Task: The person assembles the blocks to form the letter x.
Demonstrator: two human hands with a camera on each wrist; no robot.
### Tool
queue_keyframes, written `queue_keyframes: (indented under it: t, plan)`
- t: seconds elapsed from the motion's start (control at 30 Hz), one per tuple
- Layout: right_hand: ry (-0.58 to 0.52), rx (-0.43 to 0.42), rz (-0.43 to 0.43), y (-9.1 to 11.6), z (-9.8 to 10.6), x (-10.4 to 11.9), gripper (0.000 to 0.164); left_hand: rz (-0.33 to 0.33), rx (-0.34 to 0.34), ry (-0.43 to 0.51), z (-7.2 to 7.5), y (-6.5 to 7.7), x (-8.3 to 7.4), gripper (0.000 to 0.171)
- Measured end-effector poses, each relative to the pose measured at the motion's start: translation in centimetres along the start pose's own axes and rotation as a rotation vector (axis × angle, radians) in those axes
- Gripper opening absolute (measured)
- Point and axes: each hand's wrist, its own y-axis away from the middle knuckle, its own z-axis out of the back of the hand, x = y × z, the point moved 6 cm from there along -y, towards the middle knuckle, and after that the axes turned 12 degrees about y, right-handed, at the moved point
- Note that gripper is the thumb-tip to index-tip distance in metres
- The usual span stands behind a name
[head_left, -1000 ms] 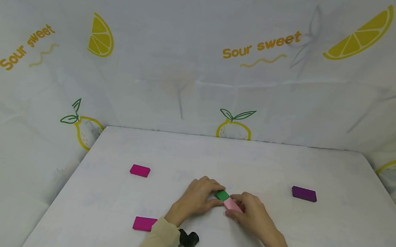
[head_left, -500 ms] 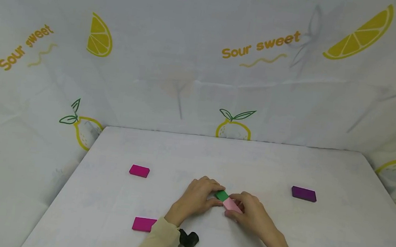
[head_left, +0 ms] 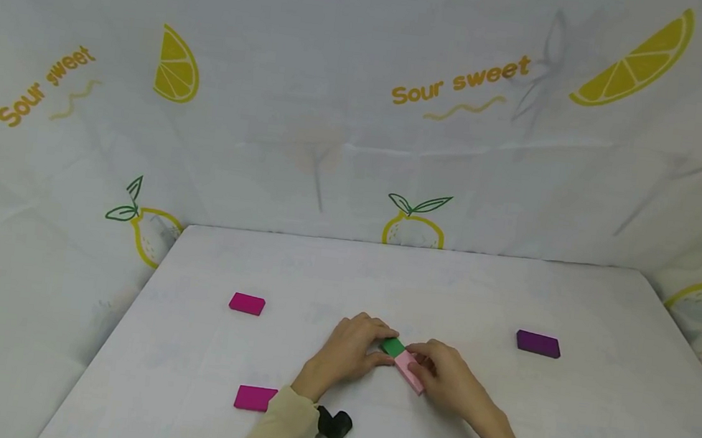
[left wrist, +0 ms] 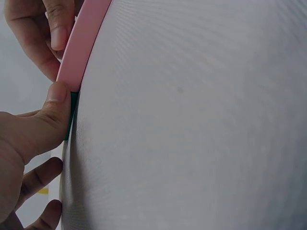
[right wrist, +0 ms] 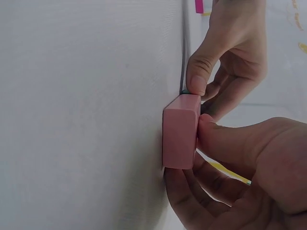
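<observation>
A green block (head_left: 393,347) and a pink block (head_left: 409,376) lie end to end on the white table (head_left: 331,275), in a slanting line. My left hand (head_left: 345,348) pinches the green block between thumb and forefinger, covering much of it; only a thin green strip shows in the left wrist view. On the pink block, my right hand (head_left: 452,381) has its thumb on the top face and its other fingers along the far side. The near end of the pink block (right wrist: 179,139) faces the right wrist camera, uncovered.
Two magenta blocks lie to the left: one farther back (head_left: 247,304), the other (head_left: 255,399) partly behind the left sleeve (head_left: 281,431). A purple block (head_left: 537,344) lies to the right. Behind the table hangs a white cloth (head_left: 254,157) with lemon prints.
My right thumb has moved from the near side of the pink block onto its top, uncovering its near end. The left hand and the green block have stayed put.
</observation>
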Motion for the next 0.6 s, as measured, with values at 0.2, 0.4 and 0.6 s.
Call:
queue_keyframes:
  t: [0.2,0.4,0.6]
  plan:
    - [-0.010,0.005,-0.043,-0.10,-0.09,-0.12,0.026,-0.010,-0.009,0.008,0.08,0.04,0.05,0.042]
    - [-0.035,0.013,-0.023,-0.09,-0.14,0.02,0.033,-0.018,-0.007,0.006,0.10,0.03,0.13,0.041]
    - [-0.025,0.054,0.006,-0.17,-0.13,0.18,0.038,-0.020,-0.007,0.009,0.03,0.01,0.15,0.040]
